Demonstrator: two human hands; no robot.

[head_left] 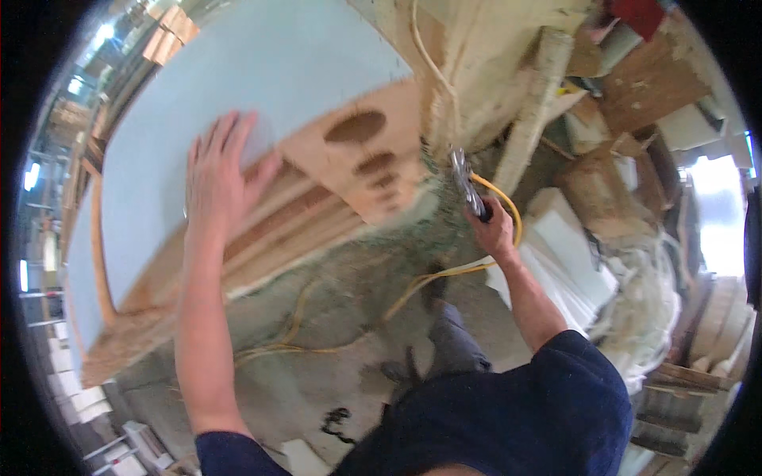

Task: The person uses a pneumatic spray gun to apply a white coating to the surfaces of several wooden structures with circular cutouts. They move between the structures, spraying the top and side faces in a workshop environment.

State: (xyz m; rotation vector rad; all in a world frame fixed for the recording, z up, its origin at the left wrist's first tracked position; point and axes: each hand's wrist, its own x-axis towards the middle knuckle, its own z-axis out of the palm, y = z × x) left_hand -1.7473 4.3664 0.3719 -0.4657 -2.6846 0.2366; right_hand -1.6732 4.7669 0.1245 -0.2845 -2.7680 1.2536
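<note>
A large curved piece with a pale blue, smooth-looking sheet [262, 55] over its top and bare wooden sides [349, 159] stands in front of me. Oval holes are cut in its right-hand wooden panel. My left hand [220, 176] lies near the edge of the blue sheet, fingers stretched out and slightly blurred. Nothing is held in it. Right of the wood, my right hand [494, 228] grips what looks like an air staple gun [467, 181], silver with a black handle. Its nose points away from me, apart from the wooden piece. A yellow hose [517, 210] runs from the gun.
More yellow hose [317, 349] trails across the grey floor near my feet. Wood offcuts [647, 71] pile up at right, beside white sheets [567, 258] and crumpled clear plastic [635, 305]. A pale board [536, 103] leans behind the gun. A pale cord [432, 63] hangs at the top.
</note>
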